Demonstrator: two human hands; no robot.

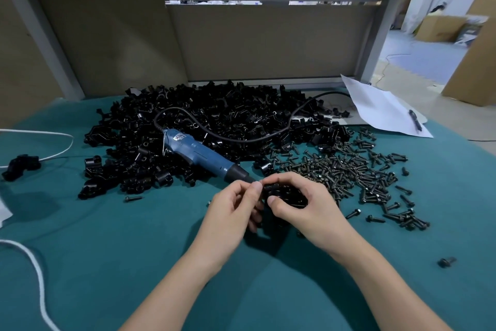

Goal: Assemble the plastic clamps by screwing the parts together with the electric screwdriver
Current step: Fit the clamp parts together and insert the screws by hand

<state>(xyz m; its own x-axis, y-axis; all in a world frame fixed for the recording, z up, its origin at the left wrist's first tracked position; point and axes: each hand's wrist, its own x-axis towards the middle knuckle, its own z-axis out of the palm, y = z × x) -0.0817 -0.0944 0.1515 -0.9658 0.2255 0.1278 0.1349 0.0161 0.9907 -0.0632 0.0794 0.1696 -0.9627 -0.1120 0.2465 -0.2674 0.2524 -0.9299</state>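
A black plastic clamp point(285, 193) is held above the teal table point(134, 263) at mid-frame. My right hand point(308, 210) curls round it from the right and below. My left hand point(233, 207) pinches its left end between thumb and forefinger; whether a screw sits there I cannot tell. The blue electric screwdriver point(198, 154) lies just behind my hands, tip toward them, on the edge of a big heap of black clamp parts point(214, 121). A spread of dark screws point(359, 177) lies to the right of my hands.
The screwdriver's black cord point(268, 137) loops over the heap. A white sheet point(381, 107) with a pen point(415, 120) lies at the back right. One black assembled clamp point(20, 165) and a white cable point(35, 263) are at the left. A loose part point(447, 261) lies at the right.
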